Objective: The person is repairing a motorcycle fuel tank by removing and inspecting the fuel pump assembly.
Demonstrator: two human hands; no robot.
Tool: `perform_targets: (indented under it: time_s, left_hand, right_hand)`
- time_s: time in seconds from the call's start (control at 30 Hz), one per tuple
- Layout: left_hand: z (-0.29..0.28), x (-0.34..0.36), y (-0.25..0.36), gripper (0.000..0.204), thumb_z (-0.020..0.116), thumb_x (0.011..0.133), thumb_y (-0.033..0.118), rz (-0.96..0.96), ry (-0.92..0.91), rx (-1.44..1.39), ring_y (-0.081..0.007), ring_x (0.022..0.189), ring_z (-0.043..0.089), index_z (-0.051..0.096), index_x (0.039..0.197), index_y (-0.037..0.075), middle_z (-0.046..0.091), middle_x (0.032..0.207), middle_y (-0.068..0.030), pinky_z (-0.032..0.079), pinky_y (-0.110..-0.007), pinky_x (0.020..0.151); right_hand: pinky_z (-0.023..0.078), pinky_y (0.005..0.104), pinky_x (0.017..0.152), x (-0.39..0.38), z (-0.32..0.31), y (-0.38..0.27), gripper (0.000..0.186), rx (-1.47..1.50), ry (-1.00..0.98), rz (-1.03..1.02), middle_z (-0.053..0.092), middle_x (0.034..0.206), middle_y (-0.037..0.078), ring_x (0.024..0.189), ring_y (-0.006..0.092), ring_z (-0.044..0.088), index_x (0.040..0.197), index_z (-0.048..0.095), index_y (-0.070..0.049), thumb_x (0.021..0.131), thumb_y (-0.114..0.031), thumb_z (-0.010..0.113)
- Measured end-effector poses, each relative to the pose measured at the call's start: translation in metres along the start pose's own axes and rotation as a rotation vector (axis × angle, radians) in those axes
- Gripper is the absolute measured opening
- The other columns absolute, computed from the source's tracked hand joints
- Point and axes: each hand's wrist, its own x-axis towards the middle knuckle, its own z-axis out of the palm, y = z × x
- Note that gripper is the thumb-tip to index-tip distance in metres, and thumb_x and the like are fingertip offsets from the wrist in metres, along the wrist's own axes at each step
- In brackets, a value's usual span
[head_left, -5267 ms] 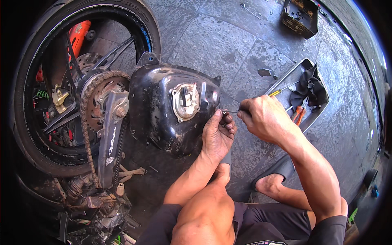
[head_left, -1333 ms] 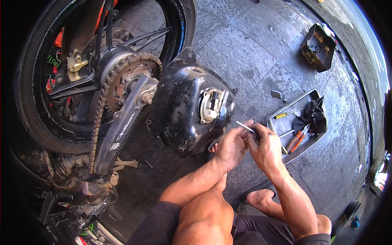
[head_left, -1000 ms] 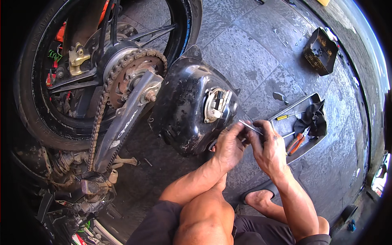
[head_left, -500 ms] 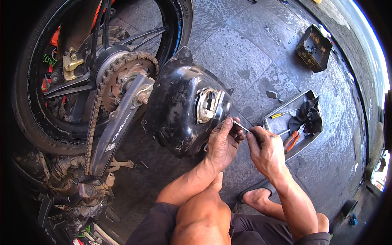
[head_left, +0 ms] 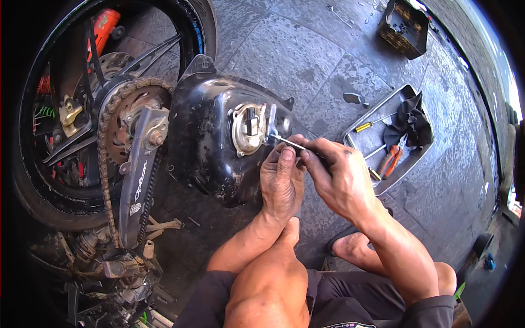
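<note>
My right hand is closed around a thin metal rod-like tool; its back end is hidden in the palm. The tool's far tip reaches the right edge of the round metal fuel pump flange, which is set in a black motorcycle fuel tank lying on the floor. Just below the shaft, my left hand has its thumb and fingers pinched together. Whether those fingers grip the shaft or something small is hidden.
To the left stands a motorcycle rear wheel with a rusty chain and swingarm. At right, a tray holds orange-handled pliers, a yellow-handled screwdriver and black cloth. An open dirty box sits farther back.
Both hands have moved left and up toward the fuel pump, bringing the tool's tip to the flange edge. The whole view has shifted somewhat.
</note>
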Motion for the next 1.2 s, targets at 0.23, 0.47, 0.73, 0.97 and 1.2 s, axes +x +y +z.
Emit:
perform_targets:
  time_s: [0.23, 0.47, 0.73, 0.97, 1.2]
  left_hand:
    - [0.01, 0.022, 0.014, 0.044, 0.046, 0.11, 0.041, -0.064, 0.036, -0.095, -0.0195, 0.126, 0.059, 0.057, 0.138, 0.01, 0.065, 0.13, -0.0067, 0.044, -0.041, 0.113]
    - [0.024, 0.021, 0.024, 0.052, 0.043, 0.109, 0.051, -0.153, 0.073, -0.207, -0.0213, 0.135, 0.054, 0.051, 0.145, 0.015, 0.057, 0.142, -0.005, 0.041, -0.042, 0.116]
    - [0.031, 0.027, 0.026, 0.053, 0.041, 0.11, 0.049, -0.096, 0.113, -0.262, -0.0187, 0.138, 0.051, 0.05, 0.149, 0.015, 0.056, 0.144, -0.0036, 0.039, -0.041, 0.118]
    - [0.036, 0.036, 0.033, 0.043, 0.039, 0.112, 0.042, -0.107, 0.056, -0.377, -0.0188, 0.128, 0.058, 0.058, 0.137, 0.012, 0.063, 0.134, -0.005, 0.043, -0.039, 0.114]
    - [0.046, 0.034, 0.029, 0.042, 0.05, 0.11, 0.044, -0.029, 0.22, -0.384, -0.0183, 0.111, 0.058, 0.058, 0.132, 0.009, 0.062, 0.119, -0.0049, 0.045, -0.036, 0.103]
  right_hand:
    - [0.06, 0.0457, 0.068, 0.032, 0.011, -0.014, 0.024, -0.201, 0.056, -0.148, 0.074, 0.089, 0.018, 0.08, 0.0385, 0.073, 0.111, 0.073, -0.006, 0.095, -0.021, 0.063]
    - [0.06, 0.0474, 0.067, 0.053, 0.015, -0.029, 0.019, -0.418, -0.026, -0.192, 0.073, 0.084, 0.018, 0.076, 0.0379, 0.073, 0.101, 0.07, -0.006, 0.093, -0.022, 0.063]
    - [0.056, 0.0491, 0.066, 0.059, 0.012, -0.041, 0.015, -0.493, -0.076, -0.223, 0.07, 0.081, 0.019, 0.075, 0.042, 0.069, 0.091, 0.068, -0.003, 0.093, -0.018, 0.067]
    - [0.055, 0.0517, 0.069, 0.068, 0.019, -0.045, 0.019, -0.599, -0.154, -0.162, 0.069, 0.081, 0.021, 0.076, 0.0442, 0.069, 0.093, 0.066, -0.001, 0.091, -0.019, 0.07]
    - [0.051, 0.0464, 0.083, 0.043, -0.002, -0.065, 0.024, -0.754, -0.081, -0.43, 0.07, 0.09, 0.016, 0.096, 0.039, 0.066, 0.111, 0.066, -0.002, 0.088, -0.008, 0.072]
